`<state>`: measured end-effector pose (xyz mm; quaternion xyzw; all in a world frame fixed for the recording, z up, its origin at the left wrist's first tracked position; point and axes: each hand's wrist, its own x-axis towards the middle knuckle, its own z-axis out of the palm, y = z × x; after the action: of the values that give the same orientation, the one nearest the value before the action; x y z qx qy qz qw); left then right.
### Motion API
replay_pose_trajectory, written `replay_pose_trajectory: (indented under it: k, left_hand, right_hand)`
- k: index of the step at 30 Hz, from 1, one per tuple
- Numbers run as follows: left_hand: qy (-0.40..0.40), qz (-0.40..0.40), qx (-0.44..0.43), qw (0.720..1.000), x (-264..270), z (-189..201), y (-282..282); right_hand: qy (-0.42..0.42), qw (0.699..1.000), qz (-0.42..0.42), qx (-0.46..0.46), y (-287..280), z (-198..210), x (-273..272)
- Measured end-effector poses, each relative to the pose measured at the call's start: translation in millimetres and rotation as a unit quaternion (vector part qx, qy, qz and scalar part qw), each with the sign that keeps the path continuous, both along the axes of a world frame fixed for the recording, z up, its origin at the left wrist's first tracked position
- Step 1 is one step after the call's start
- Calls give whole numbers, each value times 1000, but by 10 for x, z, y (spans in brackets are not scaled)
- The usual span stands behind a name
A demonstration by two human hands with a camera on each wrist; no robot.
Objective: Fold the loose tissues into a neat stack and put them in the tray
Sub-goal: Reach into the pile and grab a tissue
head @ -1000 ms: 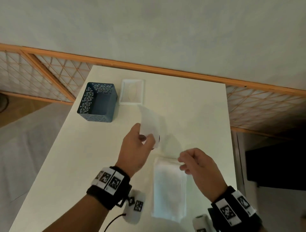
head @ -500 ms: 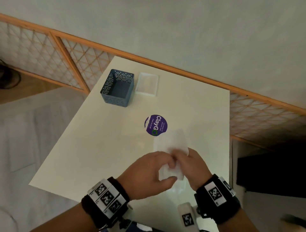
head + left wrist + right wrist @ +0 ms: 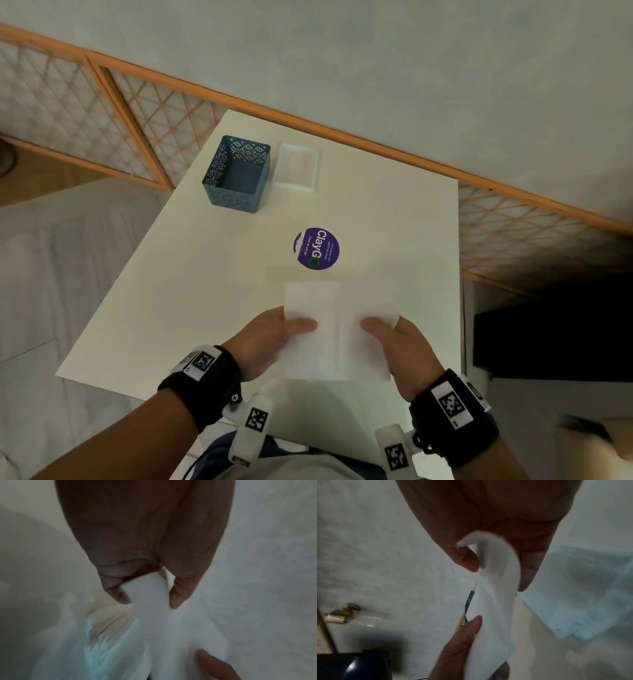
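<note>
Tissue (image 3: 337, 329) spread between my left hand (image 3: 265, 337) and right hand (image 3: 399, 346), each pinching a side edge taut for folding above the worktop (image 3: 205, 291)

The thin white paper tissue (image 3: 339, 329) at lower centre looks soft and matt. The cream tabletop (image 3: 212, 281) is smooth, faintly sheeny. The perforated blue metal-looking basket (image 3: 236, 174), upper centre, is matt; the clear plastic tray (image 3: 296, 167) beside it is glossy.
</note>
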<state>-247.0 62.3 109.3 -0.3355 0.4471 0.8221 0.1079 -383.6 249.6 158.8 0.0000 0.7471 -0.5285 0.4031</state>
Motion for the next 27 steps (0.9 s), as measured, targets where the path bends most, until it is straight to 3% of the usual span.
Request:
replay_pose_trajectory:
  k: [6,13,17,21,27]
  left_hand:
    - [-17,-10,-243,970,-111,46,51]
    - [27,-84,-355,931,-323,160,288]
    - [69,-102,-332,935,-377,313,392]
    - [37,-100,-287,952,-379,371,383]
    - [99,-155,-330,926,-384,299,421]
  right_hand:
    - [117,986,65,97,1,-235,-5]
    - [61,996,45,54,31,-272,94]
    - [-27,999,-10,-44,66,-218,102]
    - [-108,985,-36,-127,112,-210,80]
    - [-88,987,-46,-122,130,-222,74]
